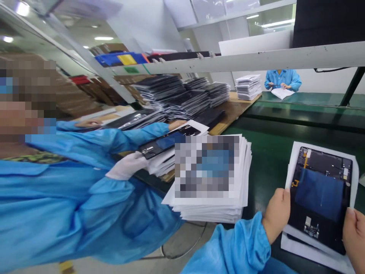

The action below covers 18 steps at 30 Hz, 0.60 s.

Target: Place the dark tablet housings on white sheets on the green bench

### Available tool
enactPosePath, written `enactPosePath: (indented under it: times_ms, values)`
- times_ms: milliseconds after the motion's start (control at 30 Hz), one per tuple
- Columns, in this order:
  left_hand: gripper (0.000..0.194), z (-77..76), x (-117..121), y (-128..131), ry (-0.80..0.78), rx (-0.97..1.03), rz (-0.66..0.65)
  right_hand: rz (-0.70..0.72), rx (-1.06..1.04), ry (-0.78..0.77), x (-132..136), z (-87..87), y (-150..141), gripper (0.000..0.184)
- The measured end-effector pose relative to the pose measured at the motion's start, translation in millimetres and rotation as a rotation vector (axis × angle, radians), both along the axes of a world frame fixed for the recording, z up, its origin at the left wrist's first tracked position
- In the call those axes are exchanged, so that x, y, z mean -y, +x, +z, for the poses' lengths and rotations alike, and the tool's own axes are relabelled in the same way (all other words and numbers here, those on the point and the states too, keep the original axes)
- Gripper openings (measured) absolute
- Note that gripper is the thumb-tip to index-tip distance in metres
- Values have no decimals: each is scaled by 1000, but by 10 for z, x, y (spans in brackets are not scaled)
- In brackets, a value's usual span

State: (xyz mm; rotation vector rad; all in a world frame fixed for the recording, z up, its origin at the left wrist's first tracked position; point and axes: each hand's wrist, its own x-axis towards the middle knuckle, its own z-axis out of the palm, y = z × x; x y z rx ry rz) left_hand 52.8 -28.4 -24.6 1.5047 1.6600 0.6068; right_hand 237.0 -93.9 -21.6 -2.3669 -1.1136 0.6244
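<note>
At the right, my left hand [277, 215] grips the left edge of an opened tablet housing [319, 201], thumb on top. My right hand [355, 238] holds its right edge and is partly cut off by the picture's side. Inside the black housing show a blue film-covered rectangle, orange flex strips and a small circuit board near the bottom. A white sheet [296, 146] lies beneath the housing and sticks out around it. Below that, another white sheet [302, 249] and a dark edge show.
Left of my hands stands a stack of white sheets [211, 213], its top partly blurred. A co-worker [71, 213] in blue holds another tablet housing [162, 142]. Dark stacked panels [182, 102] sit behind. A shelf rail [256, 59] crosses above the green bench [265, 129]. Another person [282, 80] works farther back.
</note>
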Motion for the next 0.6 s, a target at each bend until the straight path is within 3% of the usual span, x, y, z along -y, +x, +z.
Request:
enactPosePath:
  times_ms: [100,233,333,433,500,600]
  values:
    - [41,-23,-35,15,-58,161,168,12,-7,127,67,77,-151,34]
    - [41,-64,-105,-27,42,220,258,-18,-185,247,85,52,-269,37]
    - [39,-46,-168,-122,97,251,267,-170,-524,278,39,3,-279,47]
    - [39,-12,-218,-226,94,364,273,-353,-1017,299,3,18,-300,80]
    - [42,6,-235,-280,57,487,256,-366,-1313,266,4,68,-331,90]
    - [43,27,-233,-332,-69,668,221,-312,-1538,145,27,150,-369,80]
